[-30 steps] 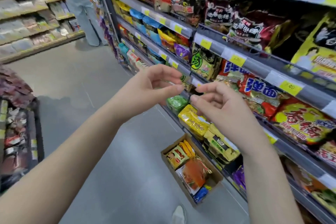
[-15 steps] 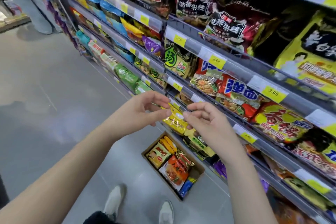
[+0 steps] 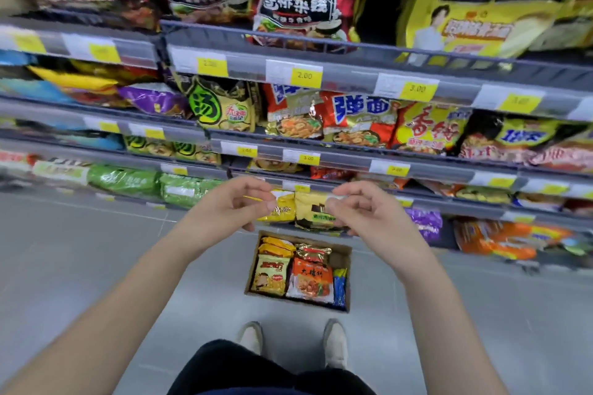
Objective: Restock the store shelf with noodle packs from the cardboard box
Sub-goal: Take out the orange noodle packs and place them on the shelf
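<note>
Floor: grey, beneath cardboard box.
Noodle packs: inside cardboard box.
Left hand: above cardboard box, fingers curled; grasp unclear.
Right hand: above cardboard box, likewise curled; grasp unclear.

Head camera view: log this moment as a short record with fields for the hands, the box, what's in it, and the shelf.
left hand: raised before the shelf, fingers curled; unclear whether it pinches anything
right hand: raised alongside, fingers curled; same doubt
cardboard box: open, on the floor between the shoes and the shelf
box contents: yellow packs at left, orange pack in the middle, blue pack at right
shelf: stocked with noodle packs; yellow price tags on its rails
</note>
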The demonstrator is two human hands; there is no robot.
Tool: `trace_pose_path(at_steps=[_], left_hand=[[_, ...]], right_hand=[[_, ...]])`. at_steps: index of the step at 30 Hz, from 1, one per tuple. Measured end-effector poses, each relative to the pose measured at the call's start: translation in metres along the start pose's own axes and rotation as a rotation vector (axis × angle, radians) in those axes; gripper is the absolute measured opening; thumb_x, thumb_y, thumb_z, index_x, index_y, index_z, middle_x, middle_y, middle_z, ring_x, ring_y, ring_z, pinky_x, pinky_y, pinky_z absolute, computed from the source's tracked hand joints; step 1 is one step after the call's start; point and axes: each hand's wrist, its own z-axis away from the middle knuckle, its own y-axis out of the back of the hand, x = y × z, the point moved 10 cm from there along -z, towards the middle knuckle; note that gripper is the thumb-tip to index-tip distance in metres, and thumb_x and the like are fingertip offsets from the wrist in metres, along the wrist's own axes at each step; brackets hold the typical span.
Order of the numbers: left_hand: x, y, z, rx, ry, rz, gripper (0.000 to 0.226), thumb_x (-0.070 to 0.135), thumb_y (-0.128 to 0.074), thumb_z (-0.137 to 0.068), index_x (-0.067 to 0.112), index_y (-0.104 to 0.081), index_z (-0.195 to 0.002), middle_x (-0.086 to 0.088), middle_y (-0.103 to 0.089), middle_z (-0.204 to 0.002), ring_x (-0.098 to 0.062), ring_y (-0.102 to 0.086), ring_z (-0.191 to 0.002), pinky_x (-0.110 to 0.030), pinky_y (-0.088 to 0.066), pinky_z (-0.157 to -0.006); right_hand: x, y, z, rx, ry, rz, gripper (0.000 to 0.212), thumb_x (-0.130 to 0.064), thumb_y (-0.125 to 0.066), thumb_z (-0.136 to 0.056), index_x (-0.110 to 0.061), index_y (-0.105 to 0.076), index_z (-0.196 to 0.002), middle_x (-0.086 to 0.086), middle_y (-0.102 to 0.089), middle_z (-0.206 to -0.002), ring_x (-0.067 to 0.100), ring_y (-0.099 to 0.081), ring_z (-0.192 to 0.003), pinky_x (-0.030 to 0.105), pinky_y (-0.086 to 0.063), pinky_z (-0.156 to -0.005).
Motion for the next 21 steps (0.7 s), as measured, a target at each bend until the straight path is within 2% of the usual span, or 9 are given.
trace_pose_path(at_steps=[2, 5, 7, 10, 12, 17, 21], left_hand=[[-0.009, -0.005, -0.008, -0.048, 0.016, -0.002, 0.027, 0.028, -0.075, -0.089, 0.025, -0.068, -0.115, 0.009, -0.074, -0.108, -0.019, -0.071, -0.095, -0.028, -0.056, -0.068], [-0.025, -0.021, -0.016, -0.112, 0.039, -0.014, 0.026, 0.029, -0.075, -0.089, 0.026, -0.067, -0.114, 0.013, -0.075, -0.105, -0.007, -0.07, -0.088, -0.027, -0.055, -0.066], [-0.041, -0.034, -0.021, -0.149, 0.071, -0.013, 0.027, 0.029, -0.074, -0.089, 0.025, -0.067, -0.114, 0.015, -0.075, -0.104, -0.002, -0.07, -0.087, -0.024, -0.054, -0.065], [-0.068, -0.051, -0.029, -0.164, 0.126, 0.014, 0.028, 0.028, -0.075, -0.088, 0.025, -0.067, -0.115, 0.011, -0.075, -0.107, -0.004, -0.071, -0.094, -0.02, -0.055, -0.066], [-0.09, -0.061, -0.036, -0.153, 0.161, 0.02, 0.027, 0.027, -0.074, -0.09, 0.025, -0.066, -0.116, 0.009, -0.074, -0.109, -0.006, -0.07, -0.098, -0.019, -0.055, -0.067], [-0.162, -0.088, -0.061, -0.105, 0.26, 0.016, 0.023, 0.028, -0.074, -0.09, 0.029, -0.068, -0.112, 0.011, -0.073, -0.109, -0.01, -0.07, -0.099, -0.019, -0.054, -0.067], [-0.234, -0.114, -0.094, -0.084, 0.314, 0.019, 0.024, 0.03, -0.075, -0.09, 0.027, -0.069, -0.113, 0.01, -0.073, -0.109, -0.011, -0.07, -0.096, -0.021, -0.056, -0.07]], right_hand=[[0.014, 0.001, 0.003, 0.046, -0.043, -0.001, 0.025, -0.043, -0.075, -0.087, -0.033, -0.066, -0.108, -0.007, -0.076, -0.092, 0.008, -0.073, -0.086, 0.032, -0.056, -0.08], [0.038, 0.003, 0.008, 0.095, -0.102, -0.016, 0.026, -0.04, -0.076, -0.087, -0.03, -0.067, -0.109, -0.003, -0.076, -0.092, 0.01, -0.072, -0.086, 0.03, -0.055, -0.079], [0.058, 0.005, 0.008, 0.117, -0.137, -0.038, 0.022, -0.038, -0.076, -0.088, -0.03, -0.068, -0.107, 0.001, -0.076, -0.092, 0.017, -0.072, -0.086, 0.034, -0.056, -0.077], [0.098, 0.009, 0.004, 0.128, -0.203, -0.051, 0.018, -0.042, -0.076, -0.086, -0.037, -0.068, -0.101, 0.002, -0.076, -0.093, 0.022, -0.072, -0.09, 0.038, -0.056, -0.08], [0.129, 0.01, -0.002, 0.122, -0.238, -0.042, 0.021, -0.043, -0.076, -0.085, -0.036, -0.068, -0.103, 0.001, -0.076, -0.092, 0.018, -0.072, -0.09, 0.037, -0.057, -0.083], [0.217, 0.007, -0.025, 0.123, -0.357, -0.048, 0.019, -0.033, -0.077, -0.087, -0.027, -0.069, -0.104, -0.001, -0.076, -0.091, 0.006, -0.071, -0.082, 0.031, -0.056, -0.081], [0.305, -0.006, -0.05, 0.117, -0.444, -0.02, 0.018, -0.035, -0.078, -0.086, -0.029, -0.07, -0.102, -0.006, -0.076, -0.093, 0.015, -0.072, -0.091, 0.041, -0.057, -0.085]])
